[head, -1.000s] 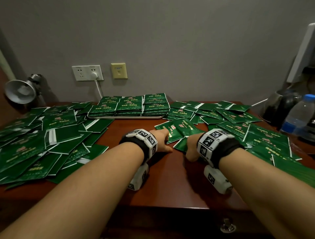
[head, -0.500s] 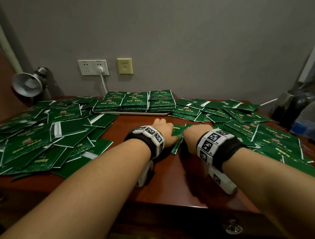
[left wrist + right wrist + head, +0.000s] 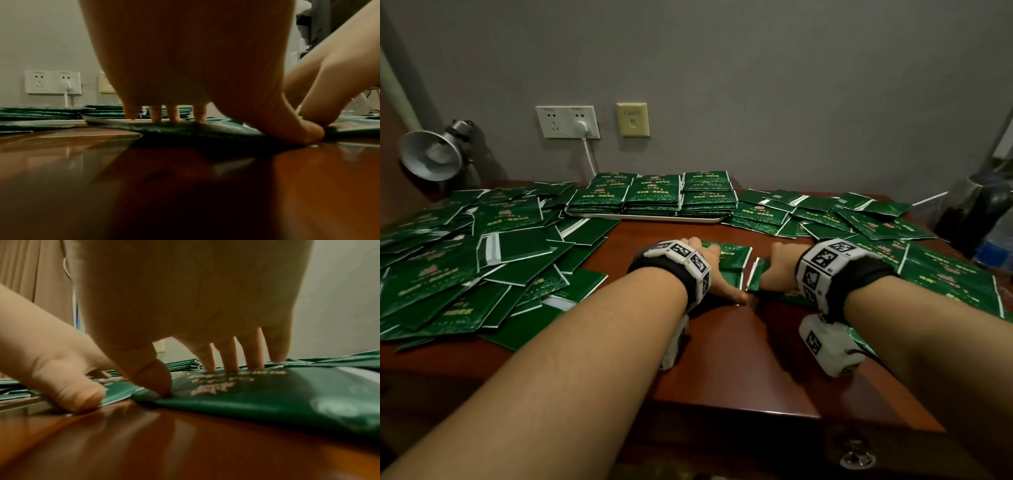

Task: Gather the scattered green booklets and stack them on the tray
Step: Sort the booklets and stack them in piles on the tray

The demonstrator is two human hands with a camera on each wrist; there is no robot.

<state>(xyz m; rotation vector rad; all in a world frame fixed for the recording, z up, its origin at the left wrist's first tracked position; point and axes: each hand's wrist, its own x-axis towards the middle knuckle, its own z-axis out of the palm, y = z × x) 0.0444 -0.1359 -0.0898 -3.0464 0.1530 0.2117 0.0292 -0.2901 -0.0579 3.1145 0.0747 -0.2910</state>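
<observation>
Head view shows both hands low on the wooden desk point(image 3: 722, 370), side by side, each over its own green booklet. The left hand point(image 3: 709, 270) covers a booklet point(image 3: 734, 258) with its four fingers reaching over the far edge and its thumb at the near edge — the left wrist view shows the fingertips point(image 3: 156, 116) pressing down on top and the thumb pushing at the near rim where cover meets wood, a pinch that seems meant to pry the flat cover off the slick surface. The right hand point(image 3: 779, 270) does the same on its neighbour point(image 3: 257, 392): fingers planted on the printed cover, thumb curled against the near left corner. So each hand grasps one booklet, though neither booklet looks clear of the desk yet.

The tray point(image 3: 647, 216) sits at the back against the wall, already carrying neat rows of stacked booklets point(image 3: 654, 195), well beyond the hands. Loose booklets lie in a heap at the left point(image 3: 465, 260) and another at the right point(image 3: 893, 246) — most of the work remains, I judge. A lamp point(image 3: 431, 157) stands at the far left, and a wall socket point(image 3: 566, 121) is above the tray.
</observation>
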